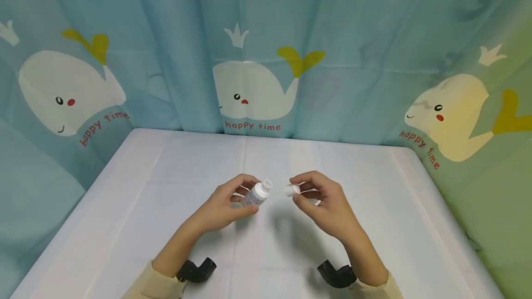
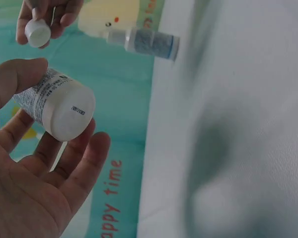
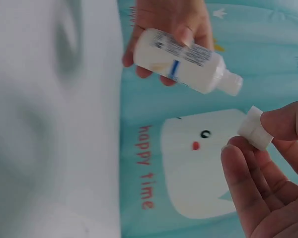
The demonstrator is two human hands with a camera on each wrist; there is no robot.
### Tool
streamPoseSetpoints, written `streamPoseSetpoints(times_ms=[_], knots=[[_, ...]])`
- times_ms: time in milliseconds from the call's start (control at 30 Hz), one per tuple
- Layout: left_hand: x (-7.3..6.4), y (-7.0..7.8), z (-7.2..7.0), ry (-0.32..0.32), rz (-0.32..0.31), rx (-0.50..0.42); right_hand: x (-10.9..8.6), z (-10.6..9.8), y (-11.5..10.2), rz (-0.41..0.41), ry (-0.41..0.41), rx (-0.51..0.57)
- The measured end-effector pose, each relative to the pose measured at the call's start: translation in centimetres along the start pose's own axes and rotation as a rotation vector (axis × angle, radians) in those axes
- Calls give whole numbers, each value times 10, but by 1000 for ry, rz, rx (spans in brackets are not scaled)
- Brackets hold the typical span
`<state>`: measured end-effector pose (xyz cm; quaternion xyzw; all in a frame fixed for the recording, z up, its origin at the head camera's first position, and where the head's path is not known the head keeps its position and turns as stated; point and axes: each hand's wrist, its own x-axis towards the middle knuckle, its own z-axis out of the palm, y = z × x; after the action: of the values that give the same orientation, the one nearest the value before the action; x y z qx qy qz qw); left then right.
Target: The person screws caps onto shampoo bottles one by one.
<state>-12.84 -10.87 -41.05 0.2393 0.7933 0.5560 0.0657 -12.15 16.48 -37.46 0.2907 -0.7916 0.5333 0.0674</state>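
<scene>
Head view showed the fingers of the left hand (image 1: 224,205) curled round the uncapped bottle (image 1: 251,197), those of the right hand (image 1: 329,206) pinching the cap (image 1: 293,190) just to its right, both above the tabletop (image 1: 187,165), so uncapping looked done and any refitting not yet begun.

The place looked like a curtained-off booth: whale-print curtains (image 1: 353,22) hung behind and beside the white tabletop (image 1: 187,160).
</scene>
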Motion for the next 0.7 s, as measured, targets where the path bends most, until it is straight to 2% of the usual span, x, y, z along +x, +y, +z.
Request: streamPoseSetpoints(times_ms=[167,433,700], knots=[[-2,10,6,-27,12,22,-1,-5,-9,-5,-9,53],[-5,19,13,-85,62,67,-3,0,-13,-59,-48,36],[-5,20,14,-79,79,90,-3,1,-12,-79,-78,17]])
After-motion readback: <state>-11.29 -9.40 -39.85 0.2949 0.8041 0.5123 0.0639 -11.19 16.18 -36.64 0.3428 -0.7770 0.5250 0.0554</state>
